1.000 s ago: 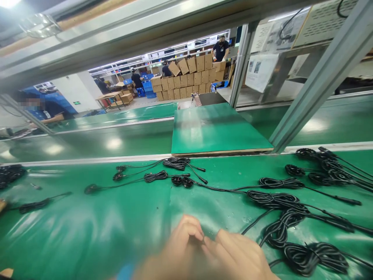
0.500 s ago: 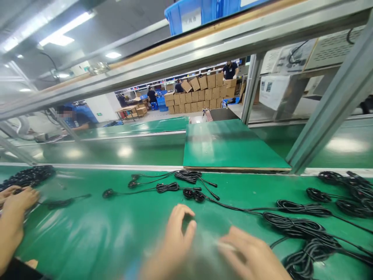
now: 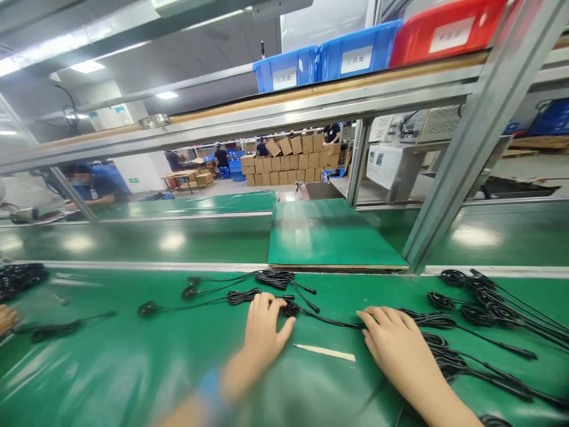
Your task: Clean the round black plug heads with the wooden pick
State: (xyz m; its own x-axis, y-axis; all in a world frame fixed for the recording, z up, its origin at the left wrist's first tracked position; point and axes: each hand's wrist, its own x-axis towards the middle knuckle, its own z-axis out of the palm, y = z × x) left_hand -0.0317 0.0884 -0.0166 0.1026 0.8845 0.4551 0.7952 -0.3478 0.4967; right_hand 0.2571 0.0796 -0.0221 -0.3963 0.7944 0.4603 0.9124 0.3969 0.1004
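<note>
Green bench point(image 3: 155, 379) fills the near space, with black cords over much of it. Largest is the pile point(image 3: 489, 299) at the far right; a smaller dark heap point(image 3: 20, 281) sits at the left edge, near another person's hand point(image 3: 6, 319). As for progress, the right-hand bundle point(image 3: 431, 320), the middle bundle point(image 3: 275, 277) and the small bundle point(image 3: 242, 297) look already looped and gathered; whether each is tied is too small to tell. The cord between the hands seems the one being dealt with: its visible stretch lies loose along the bench, so handling it appears unfinished.

The left hand point(image 3: 264, 329) has its fingers curved and its thumb well apart, nothing clasped. The right hand point(image 3: 395, 338) reaches forward with bent fingers; whether they pinch anything cannot be told.

That cord point(image 3: 331, 321) runs from beside the left fingertips to the right fingertips, passing out of sight under them. At its left end a round black part point(image 3: 290, 309) lies at the gap between left forefinger and thumb, contact unclear. Smallest, a thin pale strip point(image 3: 326, 352) lies between the hands, nearer than the cord and apart from all fingers.
</note>
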